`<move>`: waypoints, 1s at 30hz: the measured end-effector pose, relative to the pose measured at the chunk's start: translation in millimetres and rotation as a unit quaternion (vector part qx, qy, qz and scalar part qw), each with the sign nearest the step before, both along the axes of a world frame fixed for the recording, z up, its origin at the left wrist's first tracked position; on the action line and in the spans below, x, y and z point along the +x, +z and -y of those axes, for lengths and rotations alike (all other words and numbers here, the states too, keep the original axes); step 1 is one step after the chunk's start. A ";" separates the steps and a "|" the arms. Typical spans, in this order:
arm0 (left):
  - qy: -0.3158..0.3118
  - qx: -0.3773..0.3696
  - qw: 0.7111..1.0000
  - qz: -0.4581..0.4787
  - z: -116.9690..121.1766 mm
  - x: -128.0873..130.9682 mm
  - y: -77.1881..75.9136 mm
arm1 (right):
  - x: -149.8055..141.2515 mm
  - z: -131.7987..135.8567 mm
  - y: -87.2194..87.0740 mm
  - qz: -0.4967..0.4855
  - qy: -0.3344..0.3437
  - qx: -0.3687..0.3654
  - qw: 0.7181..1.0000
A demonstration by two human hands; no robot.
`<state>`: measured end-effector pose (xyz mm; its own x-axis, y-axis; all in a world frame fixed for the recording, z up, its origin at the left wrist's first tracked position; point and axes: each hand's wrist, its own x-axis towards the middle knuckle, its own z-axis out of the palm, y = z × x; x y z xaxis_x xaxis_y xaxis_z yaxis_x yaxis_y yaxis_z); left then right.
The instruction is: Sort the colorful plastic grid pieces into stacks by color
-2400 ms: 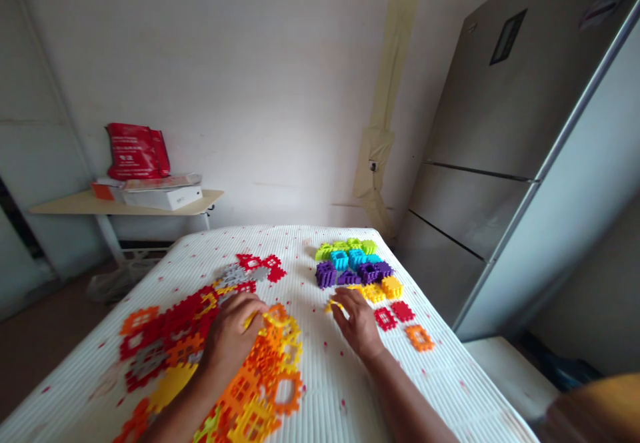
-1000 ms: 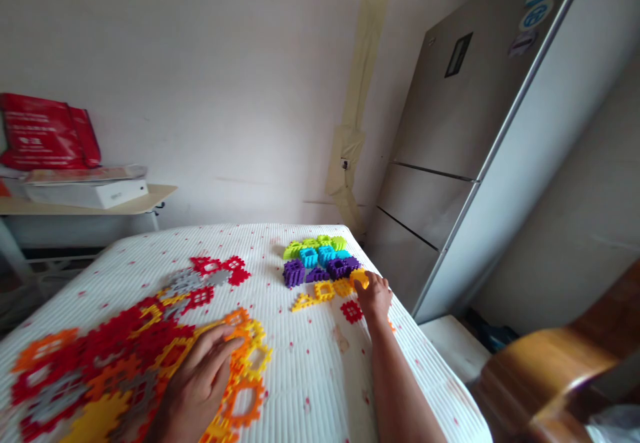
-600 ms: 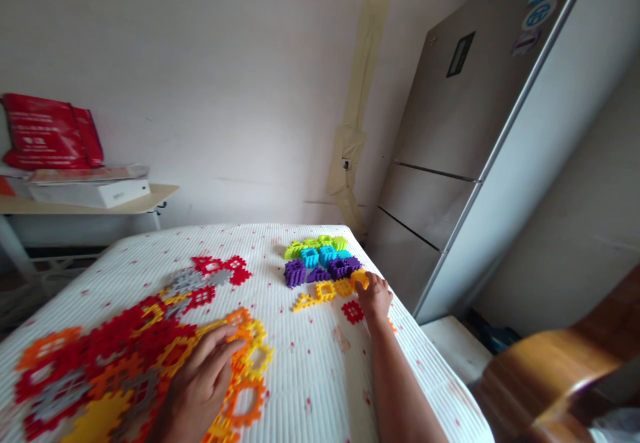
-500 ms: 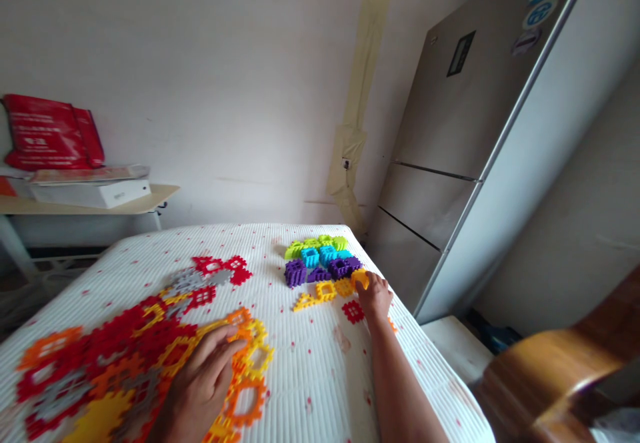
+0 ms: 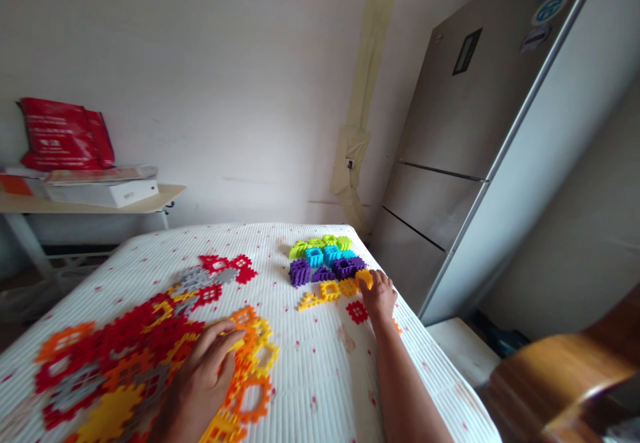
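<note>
My right hand (image 5: 381, 295) is at the right side of the table, its fingers closed on a yellow building block (image 5: 364, 278) at the end of a yellow row. Other yellow blocks (image 5: 330, 290) lie left of it, and a red window-shaped piece (image 5: 357, 311) lies just below. My left hand (image 5: 207, 369) rests low over the loose pile, fingers curled around a yellow toothed piece (image 5: 237, 345), mostly hidden. Orange pieces (image 5: 254, 399) and red pieces (image 5: 125, 329) lie around that hand.
Purple blocks (image 5: 300, 273), blue blocks (image 5: 314, 257) and green blocks (image 5: 327, 239) stand in rows behind the yellow ones. Grey pieces (image 5: 193, 278) lie at the pile's far end. A fridge (image 5: 430, 163) stands to the right, and a wooden chair (image 5: 560, 369) is near the table's right edge.
The view has shifted slightly, moving the scene to the right. The left fingers have drawn in around a yellow piece; the right hand stays at the yellow block.
</note>
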<state>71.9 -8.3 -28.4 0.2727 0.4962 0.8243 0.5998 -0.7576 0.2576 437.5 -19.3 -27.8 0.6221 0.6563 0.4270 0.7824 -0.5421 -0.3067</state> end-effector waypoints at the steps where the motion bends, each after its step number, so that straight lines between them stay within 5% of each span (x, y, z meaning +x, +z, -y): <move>1: 0.001 -0.029 0.999 0.018 0.0 -2.7 2.7 | -1.8 0.1 1.1 0.013 0.005 0.015 1.000; 5: -0.005 -0.196 0.968 0.155 0.3 -10.9 15.8 | -19.4 -1.7 6.7 0.070 0.076 0.083 0.991; 10: -0.018 -0.389 0.861 0.327 2.7 -9.4 27.1 | -68.8 -1.0 16.0 0.096 0.263 0.145 0.949; 15: -0.013 -0.432 0.823 0.368 5.3 -5.1 27.4 | -138.0 16.1 25.0 0.042 0.431 0.190 0.881; 20: -0.046 -0.466 0.798 0.380 8.2 0.1 22.6 | -193.4 33.9 26.0 -0.021 0.479 0.154 0.864; 30: -0.052 -0.468 0.787 0.400 9.9 5.4 16.6 | -209.0 36.9 19.4 0.043 0.479 0.141 0.865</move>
<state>77.2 -18.2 -11.9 -0.0682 0.9968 0.0408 -0.0895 -0.0469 0.9949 228.6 -56.2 -8.4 -0.1928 0.7156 0.6713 0.8577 0.4552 -0.2390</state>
